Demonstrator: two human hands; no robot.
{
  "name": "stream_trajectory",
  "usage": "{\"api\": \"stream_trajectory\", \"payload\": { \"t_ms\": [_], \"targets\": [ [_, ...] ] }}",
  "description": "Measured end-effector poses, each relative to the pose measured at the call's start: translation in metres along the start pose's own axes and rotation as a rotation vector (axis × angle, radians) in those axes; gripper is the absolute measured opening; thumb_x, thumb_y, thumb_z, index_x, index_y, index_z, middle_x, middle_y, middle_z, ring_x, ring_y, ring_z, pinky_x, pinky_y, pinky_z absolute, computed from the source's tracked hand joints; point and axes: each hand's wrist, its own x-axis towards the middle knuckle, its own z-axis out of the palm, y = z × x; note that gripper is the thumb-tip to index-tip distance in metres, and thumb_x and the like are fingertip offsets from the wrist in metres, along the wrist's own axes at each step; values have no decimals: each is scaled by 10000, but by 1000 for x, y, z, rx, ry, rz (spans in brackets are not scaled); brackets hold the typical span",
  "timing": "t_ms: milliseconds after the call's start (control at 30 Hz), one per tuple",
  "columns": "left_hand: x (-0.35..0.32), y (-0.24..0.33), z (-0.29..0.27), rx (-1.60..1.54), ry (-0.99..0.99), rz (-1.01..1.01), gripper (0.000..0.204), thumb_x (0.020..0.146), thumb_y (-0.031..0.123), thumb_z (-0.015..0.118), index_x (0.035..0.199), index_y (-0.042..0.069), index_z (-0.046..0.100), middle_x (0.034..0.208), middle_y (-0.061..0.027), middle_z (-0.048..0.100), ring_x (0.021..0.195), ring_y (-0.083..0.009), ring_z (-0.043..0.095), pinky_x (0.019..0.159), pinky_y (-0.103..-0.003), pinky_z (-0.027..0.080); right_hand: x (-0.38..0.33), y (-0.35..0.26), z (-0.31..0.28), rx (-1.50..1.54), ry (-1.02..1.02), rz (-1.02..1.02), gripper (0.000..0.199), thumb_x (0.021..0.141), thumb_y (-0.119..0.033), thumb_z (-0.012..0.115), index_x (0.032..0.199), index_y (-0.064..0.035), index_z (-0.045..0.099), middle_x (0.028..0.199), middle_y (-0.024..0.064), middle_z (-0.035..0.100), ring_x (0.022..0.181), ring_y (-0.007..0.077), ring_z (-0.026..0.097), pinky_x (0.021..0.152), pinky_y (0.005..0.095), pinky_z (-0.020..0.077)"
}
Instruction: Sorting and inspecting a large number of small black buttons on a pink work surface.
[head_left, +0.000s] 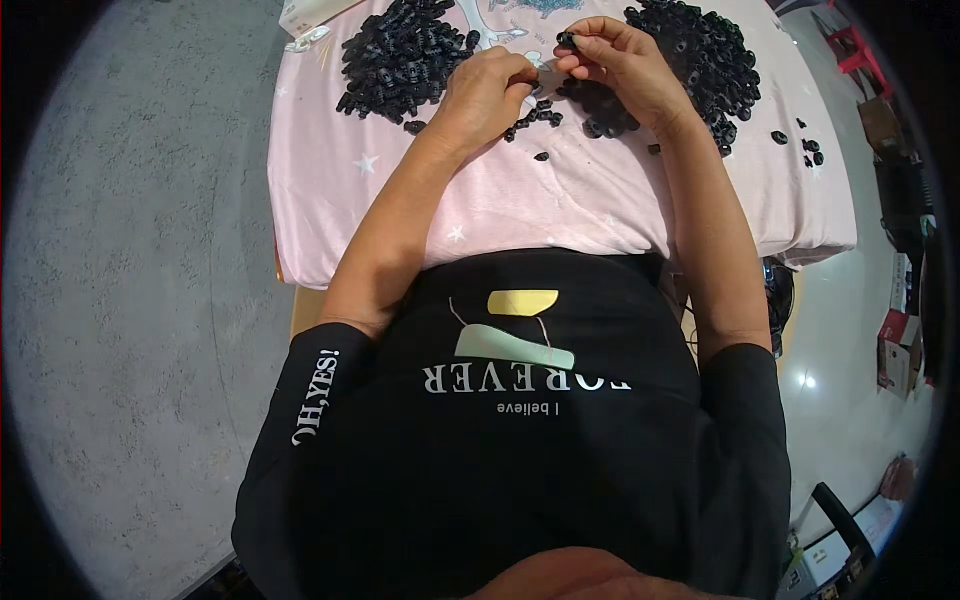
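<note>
My right hand (632,70) is raised over the table and pinches a small black plastic part (566,40) between thumb and fingertips. Lower and to the left, my left hand (482,98) has its fingers closed around something small and dark, mostly hidden by the fingers. Beside the left hand rises a heap of black plastic parts (392,62). A second heap of black parts (712,65) lies beyond and to the right of my right hand, partly covered by it. Several small black pieces (537,117) are scattered on the cloth just below my left fingertips.
A pink cloth with white stars (540,205) covers the table. Toward its right side lie several loose black pieces (812,152). A white box (308,14) sits at the far left corner. Cardboard boxes (897,350) and a red stool (852,50) stand on the floor at right.
</note>
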Motion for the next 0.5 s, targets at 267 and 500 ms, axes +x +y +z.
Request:
{"api": "stream_trajectory", "payload": {
  "t_ms": [267,500],
  "targets": [
    [0,0,0,14,-13,8,128,834,54,656,952,8,675,919,-133,642,832,-292,643,761,-354,503,0,3,-1,-5,-65,-35,168,994,-156,550,1106,-37,587,993,96,684,873,117,676,800,224,561],
    [2,-2,-1,-31,26,24,133,891,89,571,965,13,650,917,-139,632,846,-313,629,772,-371,493,-2,0,1,-62,-52,-25,234,999,-147,540,1184,-14,595,1004,84,683,882,105,670,807,215,556]
  ]
}}
